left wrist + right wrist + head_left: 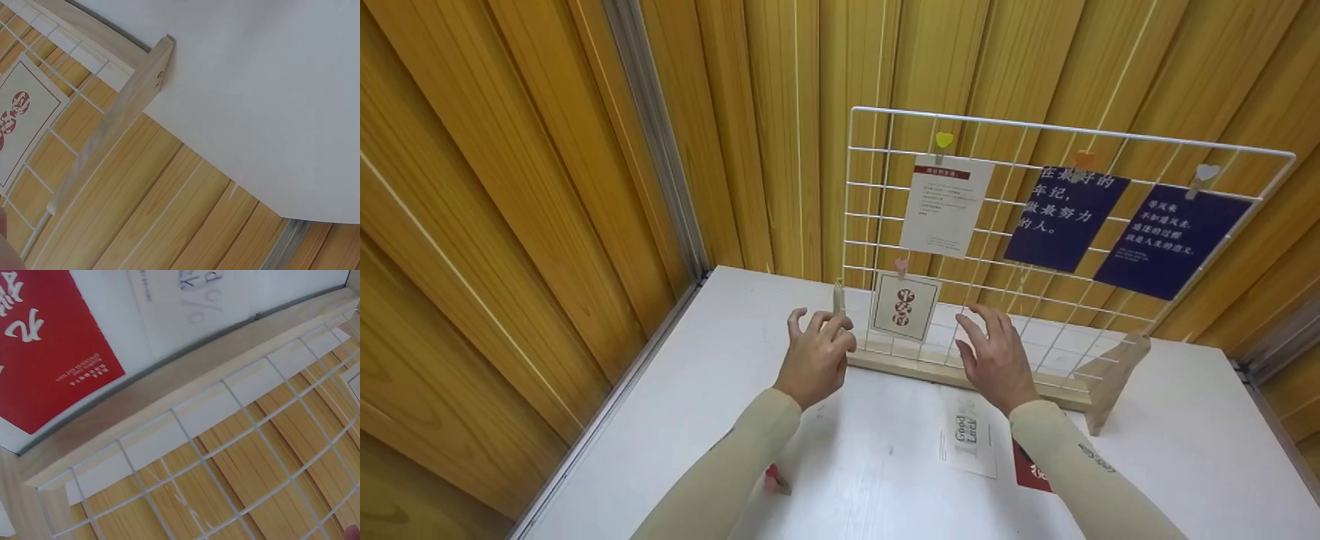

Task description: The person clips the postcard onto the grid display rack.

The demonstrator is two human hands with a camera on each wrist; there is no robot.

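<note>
In the head view a white wire grid (1035, 300) stands on a wooden base (915, 366). A cream card with red characters (905, 306) hangs at its lower left from a pink heart clip (901, 265). My left hand (816, 355) is beside the grid's left end, fingers bent and spread, holding nothing visible. To the right of the cream card, my right hand (997, 356) is in front of the grid with loosely bent fingers and nothing in them. Above hang a white card (946, 206) and two dark blue cards (1065, 217), each under a heart clip.
On the white table (870, 480) lie a "Good Luck" card (969, 439) and a red card (1031, 469), partly covered by the right sleeve. A red-pink clip (775, 480) lies near the left sleeve. Wood-patterned walls (765, 150) stand behind and at the left.
</note>
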